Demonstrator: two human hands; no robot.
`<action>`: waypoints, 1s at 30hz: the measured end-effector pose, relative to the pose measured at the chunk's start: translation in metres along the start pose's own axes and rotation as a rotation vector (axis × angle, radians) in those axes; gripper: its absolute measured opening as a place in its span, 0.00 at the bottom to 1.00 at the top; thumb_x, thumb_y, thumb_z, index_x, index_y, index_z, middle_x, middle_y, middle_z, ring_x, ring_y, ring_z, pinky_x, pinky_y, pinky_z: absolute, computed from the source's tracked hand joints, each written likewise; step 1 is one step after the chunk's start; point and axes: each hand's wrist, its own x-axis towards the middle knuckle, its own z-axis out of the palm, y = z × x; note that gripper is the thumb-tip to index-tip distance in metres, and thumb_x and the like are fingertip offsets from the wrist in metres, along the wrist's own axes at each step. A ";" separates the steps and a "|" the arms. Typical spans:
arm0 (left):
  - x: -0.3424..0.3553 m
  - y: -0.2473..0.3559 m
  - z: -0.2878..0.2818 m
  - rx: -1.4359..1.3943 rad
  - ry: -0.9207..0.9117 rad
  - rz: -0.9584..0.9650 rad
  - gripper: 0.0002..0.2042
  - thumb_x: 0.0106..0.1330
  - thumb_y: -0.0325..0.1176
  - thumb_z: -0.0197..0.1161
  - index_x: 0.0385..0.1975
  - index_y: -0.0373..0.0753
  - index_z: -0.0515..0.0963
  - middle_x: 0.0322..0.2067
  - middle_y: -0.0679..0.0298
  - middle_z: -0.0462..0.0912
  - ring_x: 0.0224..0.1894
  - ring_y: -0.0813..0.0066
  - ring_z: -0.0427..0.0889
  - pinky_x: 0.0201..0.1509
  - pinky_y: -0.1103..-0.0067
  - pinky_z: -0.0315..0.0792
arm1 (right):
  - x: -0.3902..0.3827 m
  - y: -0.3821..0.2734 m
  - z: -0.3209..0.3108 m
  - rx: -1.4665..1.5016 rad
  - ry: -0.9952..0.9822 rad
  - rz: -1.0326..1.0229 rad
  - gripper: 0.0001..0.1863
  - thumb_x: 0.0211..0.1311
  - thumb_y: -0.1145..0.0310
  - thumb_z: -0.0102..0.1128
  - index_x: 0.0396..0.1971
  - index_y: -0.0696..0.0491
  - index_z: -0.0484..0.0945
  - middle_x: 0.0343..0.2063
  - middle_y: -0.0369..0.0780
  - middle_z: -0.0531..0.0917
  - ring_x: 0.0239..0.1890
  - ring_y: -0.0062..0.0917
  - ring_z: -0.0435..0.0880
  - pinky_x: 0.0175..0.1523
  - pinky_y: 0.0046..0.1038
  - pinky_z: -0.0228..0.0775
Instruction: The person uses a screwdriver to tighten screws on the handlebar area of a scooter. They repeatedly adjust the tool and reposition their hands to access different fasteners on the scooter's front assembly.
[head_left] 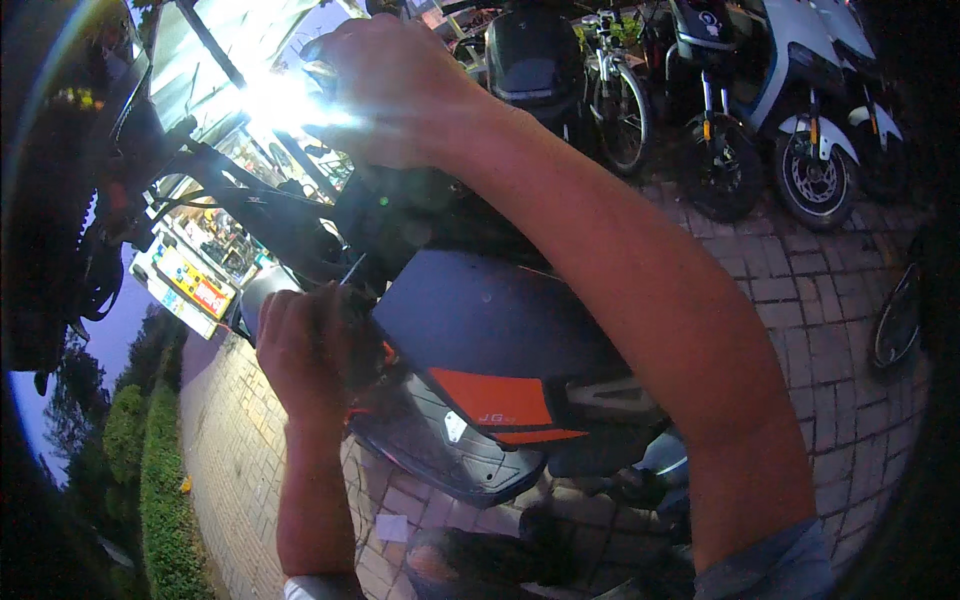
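Note:
A dark scooter [470,300] with an orange side panel [492,398] stands tilted across the middle of the view. My right hand [400,95] is raised at the top, its fingers curled beside a strong white glare. A small dark, shiny end shows at its fingertips, but the glare hides what it is. Lower down, my left hand [305,340] is closed against the scooter's dark front end, left of the body panel. Whatever lies inside its fingers is in shadow and hidden. Below it shows the scooter's grey footboard [470,455].
Several parked scooters [815,130] and a bicycle [622,110] line the upper right. A lit shop front [195,275] and a green hedge [165,490] are on the left. Brick paving [820,300] surrounds the scooter. A round mirror-like object [897,315] is at the right edge.

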 end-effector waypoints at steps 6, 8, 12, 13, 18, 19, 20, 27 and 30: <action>-0.018 0.016 0.015 -0.027 0.109 -0.053 0.03 0.57 0.25 0.66 0.27 0.37 0.78 0.24 0.60 0.75 0.28 0.61 0.76 0.32 0.71 0.70 | 0.002 0.007 0.002 -0.023 0.017 -0.077 0.25 0.52 0.49 0.59 0.35 0.57 0.81 0.33 0.49 0.83 0.39 0.41 0.82 0.47 0.41 0.73; -0.023 0.021 0.017 -0.069 0.101 -0.144 0.03 0.57 0.25 0.65 0.28 0.37 0.77 0.24 0.60 0.75 0.29 0.60 0.76 0.33 0.70 0.70 | 0.001 0.006 0.006 -0.025 0.073 -0.118 0.25 0.52 0.48 0.61 0.35 0.58 0.81 0.31 0.49 0.83 0.36 0.43 0.83 0.45 0.41 0.75; -0.012 0.023 0.010 0.022 0.062 -0.067 0.02 0.59 0.25 0.64 0.30 0.37 0.78 0.27 0.58 0.77 0.30 0.58 0.77 0.33 0.70 0.71 | 0.002 0.010 0.007 -0.043 0.100 -0.139 0.25 0.53 0.48 0.61 0.35 0.57 0.81 0.33 0.48 0.83 0.38 0.41 0.83 0.45 0.40 0.75; -0.008 0.020 0.006 0.029 0.022 -0.039 0.03 0.59 0.25 0.64 0.31 0.37 0.78 0.28 0.58 0.77 0.31 0.57 0.77 0.34 0.70 0.71 | 0.000 0.009 0.006 -0.049 0.078 -0.121 0.25 0.53 0.48 0.61 0.35 0.57 0.81 0.33 0.48 0.83 0.38 0.41 0.82 0.45 0.40 0.75; 0.052 0.005 -0.016 -0.001 -0.110 0.036 0.02 0.56 0.26 0.63 0.28 0.38 0.79 0.27 0.58 0.77 0.35 0.56 0.77 0.41 0.66 0.70 | 0.005 0.010 0.011 -0.068 0.043 -0.138 0.23 0.52 0.50 0.57 0.36 0.55 0.82 0.36 0.47 0.83 0.43 0.40 0.82 0.49 0.42 0.72; 0.064 0.002 -0.016 -0.026 -0.157 0.050 0.03 0.55 0.25 0.62 0.28 0.38 0.80 0.27 0.58 0.78 0.35 0.56 0.77 0.42 0.66 0.70 | 0.005 0.013 0.013 -0.076 0.047 -0.180 0.22 0.52 0.51 0.55 0.37 0.54 0.82 0.37 0.47 0.83 0.45 0.39 0.81 0.51 0.42 0.70; 0.072 0.000 -0.016 -0.067 -0.229 0.038 0.03 0.54 0.25 0.63 0.28 0.38 0.80 0.27 0.58 0.78 0.35 0.56 0.77 0.43 0.66 0.70 | 0.004 0.016 0.015 -0.068 0.060 -0.172 0.22 0.52 0.51 0.57 0.37 0.55 0.81 0.36 0.47 0.83 0.43 0.40 0.82 0.49 0.42 0.72; 0.045 0.000 -0.018 -0.098 -0.141 -0.051 0.03 0.55 0.26 0.64 0.28 0.37 0.81 0.25 0.58 0.77 0.33 0.59 0.77 0.40 0.69 0.71 | 0.001 0.010 0.011 -0.020 0.110 -0.151 0.22 0.51 0.51 0.61 0.37 0.55 0.80 0.35 0.47 0.82 0.39 0.41 0.81 0.46 0.41 0.73; 0.020 0.000 -0.013 -0.044 -0.102 -0.108 0.04 0.57 0.27 0.65 0.30 0.35 0.80 0.26 0.57 0.76 0.32 0.59 0.77 0.38 0.70 0.71 | 0.005 0.014 0.016 -0.015 0.108 -0.194 0.21 0.52 0.52 0.58 0.37 0.54 0.81 0.35 0.47 0.83 0.42 0.41 0.82 0.48 0.43 0.72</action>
